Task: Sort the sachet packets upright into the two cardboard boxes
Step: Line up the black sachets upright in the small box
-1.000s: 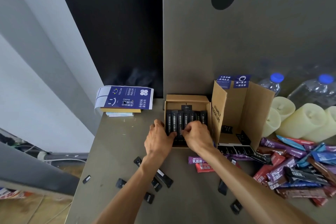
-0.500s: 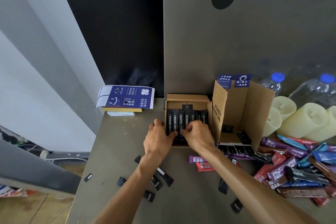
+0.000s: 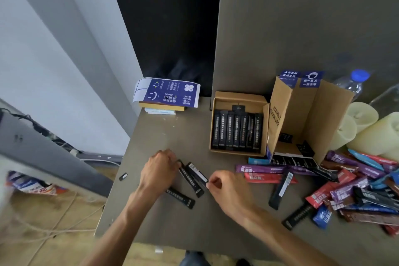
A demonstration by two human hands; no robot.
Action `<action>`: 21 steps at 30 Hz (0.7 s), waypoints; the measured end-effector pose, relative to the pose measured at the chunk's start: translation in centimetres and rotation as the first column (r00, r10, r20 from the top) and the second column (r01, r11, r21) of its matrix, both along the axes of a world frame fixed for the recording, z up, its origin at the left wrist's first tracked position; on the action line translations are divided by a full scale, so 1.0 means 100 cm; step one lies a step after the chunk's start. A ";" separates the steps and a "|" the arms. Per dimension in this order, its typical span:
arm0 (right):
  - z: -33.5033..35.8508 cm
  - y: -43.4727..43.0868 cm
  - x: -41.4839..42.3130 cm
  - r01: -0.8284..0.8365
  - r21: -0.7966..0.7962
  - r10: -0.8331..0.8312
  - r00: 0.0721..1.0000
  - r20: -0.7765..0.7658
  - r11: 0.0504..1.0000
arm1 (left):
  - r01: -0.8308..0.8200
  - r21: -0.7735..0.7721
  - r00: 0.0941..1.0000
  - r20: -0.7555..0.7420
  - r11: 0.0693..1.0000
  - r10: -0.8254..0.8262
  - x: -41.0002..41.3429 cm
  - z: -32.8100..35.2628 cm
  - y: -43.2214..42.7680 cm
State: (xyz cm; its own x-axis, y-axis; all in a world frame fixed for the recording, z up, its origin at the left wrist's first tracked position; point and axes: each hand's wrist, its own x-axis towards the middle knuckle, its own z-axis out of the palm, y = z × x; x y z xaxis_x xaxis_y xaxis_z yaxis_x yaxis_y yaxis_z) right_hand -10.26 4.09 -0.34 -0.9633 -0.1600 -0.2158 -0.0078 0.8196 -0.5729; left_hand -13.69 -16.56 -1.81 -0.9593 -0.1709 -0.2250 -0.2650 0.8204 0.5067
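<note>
Several black sachets point(image 3: 237, 130) upright in low box point(image 3: 237, 95); tall box point(image 3: 302, 114) holds few.

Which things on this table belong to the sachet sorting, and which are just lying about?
Job: low cardboard box with its row of black sachets; tall cardboard box; loose black sachets at the left hand and right hand; coloured sachet pile.
Lying about: water bottle; candles; blue printed sheet on stacked books.
</note>
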 end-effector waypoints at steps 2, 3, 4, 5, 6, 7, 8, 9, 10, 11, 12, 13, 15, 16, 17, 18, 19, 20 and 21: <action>-0.010 -0.011 0.007 0.005 0.002 -0.005 0.999 0.036 1.000 | -0.017 0.005 1.000 -0.009 1.000 0.017 0.000 -0.004 -0.002; -0.013 -0.015 0.009 0.007 0.011 -0.007 0.999 0.043 1.000 | -0.023 0.011 1.000 -0.011 1.000 0.023 -0.001 -0.006 -0.002; -0.014 -0.020 0.009 0.002 0.023 -0.003 0.999 0.045 1.000 | -0.026 0.015 1.000 -0.008 1.000 0.026 -0.003 -0.006 -0.001; -0.016 -0.023 0.010 -0.008 0.035 0.007 0.999 0.047 0.999 | -0.027 0.017 1.000 0.002 1.000 0.027 -0.006 -0.006 0.000; -0.016 -0.027 0.010 -0.019 0.048 0.016 0.999 0.046 0.999 | -0.028 0.016 0.999 0.018 0.999 0.027 -0.008 -0.006 0.001; -0.017 -0.030 0.010 -0.028 0.065 0.026 0.999 0.041 0.997 | -0.029 0.015 0.999 0.035 0.999 0.028 -0.010 -0.006 0.003; -0.017 -0.032 0.010 -0.037 0.083 0.034 0.999 0.035 0.996 | -0.025 0.015 0.998 0.051 1.000 0.024 -0.011 -0.006 0.004; -0.018 -0.034 0.010 -0.041 0.096 0.038 0.999 0.031 0.995 | -0.020 0.013 0.998 0.062 1.000 0.019 -0.012 -0.006 0.005; -0.019 -0.035 0.011 -0.042 0.103 0.038 0.999 0.036 0.994 | -0.017 0.014 0.997 0.070 1.000 0.016 -0.013 -0.006 0.005; -0.020 -0.036 0.010 -0.043 0.106 0.038 0.998 0.046 0.993 | -0.015 0.021 0.997 0.079 1.000 0.013 -0.013 -0.007 0.005; -0.020 -0.035 0.010 -0.047 0.113 0.041 0.998 0.057 0.992 | -0.011 0.034 0.996 0.085 0.999 0.008 -0.013 -0.007 0.005; -0.020 -0.035 0.010 -0.052 0.122 0.044 0.997 0.065 0.991 | -0.014 0.053 0.996 0.090 0.998 0.009 -0.012 -0.007 0.004; -0.020 -0.033 0.009 -0.051 0.125 0.041 0.996 0.083 0.991 | -0.045 0.117 0.996 0.085 0.992 0.035 -0.010 -0.004 0.002; -0.020 -0.032 0.009 -0.046 0.121 0.036 0.996 0.085 0.992 | -0.059 0.156 0.996 0.077 0.986 0.047 -0.008 -0.003 0.001; -0.019 -0.031 0.009 -0.039 0.114 0.029 0.996 0.086 0.993 | -0.064 0.195 0.996 0.069 0.979 0.051 -0.007 -0.001 0.000; -0.019 -0.029 0.009 -0.028 0.099 0.019 0.996 0.090 0.995 | -0.058 0.231 0.997 0.060 0.971 0.045 -0.005 0.002 0.000; -0.019 -0.028 0.009 -0.016 0.074 0.009 0.995 0.101 0.997 | -0.048 0.266 0.998 0.050 0.963 0.036 -0.004 0.004 0.000; -0.019 -0.026 0.009 -0.001 0.044 -0.004 0.993 0.119 0.999 | -0.039 0.302 0.999 0.038 0.953 0.028 -0.003 0.006 -0.001; -0.019 -0.023 0.008 0.014 0.012 -0.015 0.989 0.145 1.000 | -0.033 0.338 0.999 0.029 0.941 0.025 -0.003 0.007 0.000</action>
